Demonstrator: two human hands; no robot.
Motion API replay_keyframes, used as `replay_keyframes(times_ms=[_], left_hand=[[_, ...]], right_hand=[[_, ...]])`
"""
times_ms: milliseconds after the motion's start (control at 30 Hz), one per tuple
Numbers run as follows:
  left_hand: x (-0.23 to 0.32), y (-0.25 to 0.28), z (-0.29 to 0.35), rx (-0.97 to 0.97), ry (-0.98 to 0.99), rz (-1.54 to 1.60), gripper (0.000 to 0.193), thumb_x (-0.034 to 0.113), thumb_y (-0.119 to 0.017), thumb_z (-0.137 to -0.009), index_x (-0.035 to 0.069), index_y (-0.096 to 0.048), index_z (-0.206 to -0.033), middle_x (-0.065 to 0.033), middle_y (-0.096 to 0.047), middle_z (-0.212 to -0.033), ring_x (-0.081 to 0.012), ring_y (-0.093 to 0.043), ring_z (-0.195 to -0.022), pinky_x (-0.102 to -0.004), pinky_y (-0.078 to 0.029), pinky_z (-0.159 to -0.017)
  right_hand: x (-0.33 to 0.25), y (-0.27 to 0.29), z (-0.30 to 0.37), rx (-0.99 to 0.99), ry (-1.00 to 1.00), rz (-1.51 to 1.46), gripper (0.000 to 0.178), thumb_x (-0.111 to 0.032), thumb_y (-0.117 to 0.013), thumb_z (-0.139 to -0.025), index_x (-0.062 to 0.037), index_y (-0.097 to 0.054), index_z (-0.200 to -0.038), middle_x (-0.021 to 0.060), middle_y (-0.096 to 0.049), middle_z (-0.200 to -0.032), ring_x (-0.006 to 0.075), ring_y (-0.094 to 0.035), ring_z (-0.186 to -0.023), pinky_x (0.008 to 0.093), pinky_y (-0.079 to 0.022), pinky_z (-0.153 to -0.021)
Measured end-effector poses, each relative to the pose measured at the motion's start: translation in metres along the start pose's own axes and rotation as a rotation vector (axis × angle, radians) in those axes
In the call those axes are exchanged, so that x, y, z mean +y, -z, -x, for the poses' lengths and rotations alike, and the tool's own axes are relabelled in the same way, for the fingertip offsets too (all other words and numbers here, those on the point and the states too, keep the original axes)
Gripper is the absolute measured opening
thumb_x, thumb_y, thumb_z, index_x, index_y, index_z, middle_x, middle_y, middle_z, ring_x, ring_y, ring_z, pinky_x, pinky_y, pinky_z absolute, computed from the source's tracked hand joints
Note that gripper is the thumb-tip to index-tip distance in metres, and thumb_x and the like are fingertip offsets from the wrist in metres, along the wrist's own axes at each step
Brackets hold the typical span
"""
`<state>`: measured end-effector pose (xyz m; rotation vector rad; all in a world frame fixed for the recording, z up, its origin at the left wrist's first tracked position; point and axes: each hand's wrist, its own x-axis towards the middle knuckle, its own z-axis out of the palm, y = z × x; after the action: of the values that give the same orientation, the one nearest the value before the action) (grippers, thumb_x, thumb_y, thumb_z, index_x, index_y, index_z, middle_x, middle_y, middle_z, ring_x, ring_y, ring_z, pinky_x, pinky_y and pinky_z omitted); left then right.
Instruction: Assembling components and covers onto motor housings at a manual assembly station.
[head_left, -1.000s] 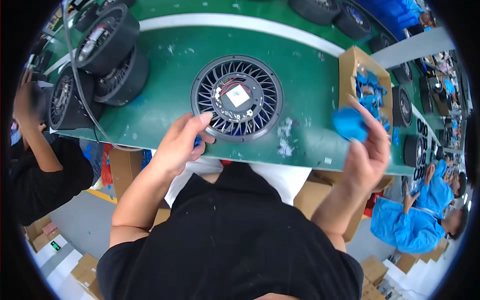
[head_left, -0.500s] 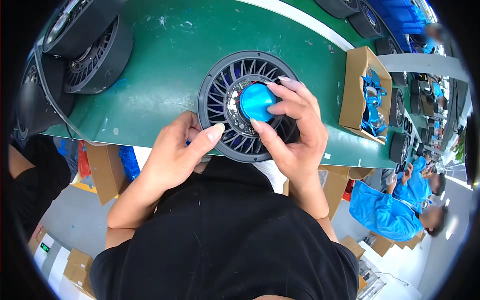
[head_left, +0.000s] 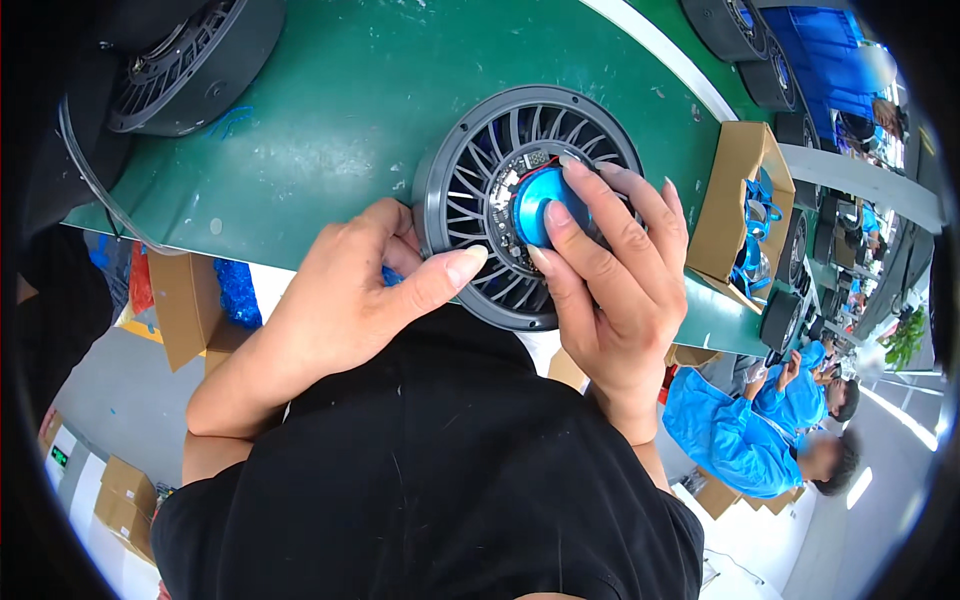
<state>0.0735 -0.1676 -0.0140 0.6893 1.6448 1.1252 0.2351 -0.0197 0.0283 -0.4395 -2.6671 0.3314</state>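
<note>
A round black spoked housing [head_left: 432, 195], like a small wheel or fan, sits at the near edge of the green table, slightly tilted. A ring-shaped circuit board [head_left: 503, 200] with small parts and a thin red wire shows at its middle. On the middle sits a shiny blue round cap [head_left: 533, 205]. My left hand [head_left: 370, 270] grips the housing's near left rim, thumb over the spokes and fingers behind the side. My right hand [head_left: 625, 270] holds the cap, its fingers spread over the top and thumb side and hiding its right part.
An open cardboard box [head_left: 728, 210] of blue-and-silver round parts stands to the right on the green table [head_left: 340, 110]. Large black wheel-like units [head_left: 200, 70] sit at the far left, beside a grey cable [head_left: 100, 200]. Two people in blue [head_left: 730, 430] work farther right.
The view has shifted, and the housing now tilts a little. My right fingers have moved from the cap's edge to over its face. My left hand keeps its hold on the rim.
</note>
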Motion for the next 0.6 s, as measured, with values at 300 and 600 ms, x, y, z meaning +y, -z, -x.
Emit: replay_keyframes(times_ms=[300, 600], left_hand=[[0.047, 0.020, -0.035, 0.345, -1.033, -0.743, 0.033, 0.021, -0.077, -0.077, 0.009, -0.072, -0.107, -0.0107, -0.062, -0.108, -0.0271, -0.053, -0.096, -0.0318, -0.044, -0.086], [0.062, 0.002, -0.051, 0.095, -0.825, -0.632, 0.013, 0.020, -0.072, -0.084, 0.018, -0.078, -0.096, -0.0160, -0.060, -0.108, -0.0316, -0.047, -0.099, -0.0372, -0.041, -0.089]], right_hand=[[0.002, -0.001, 0.002, 0.016, 0.041, 0.079, 0.026, -0.017, -0.077, -0.074, -0.0107, -0.073, -0.100, 0.0068, -0.067, -0.114, 0.0293, -0.059, -0.107, 0.0522, -0.035, -0.101], [0.004, 0.000, 0.006, 0.124, 0.159, 0.048, 0.027, -0.010, -0.076, -0.071, -0.0003, -0.071, -0.095, 0.0123, -0.060, -0.089, 0.0284, -0.060, -0.089, 0.0415, -0.048, -0.083]])
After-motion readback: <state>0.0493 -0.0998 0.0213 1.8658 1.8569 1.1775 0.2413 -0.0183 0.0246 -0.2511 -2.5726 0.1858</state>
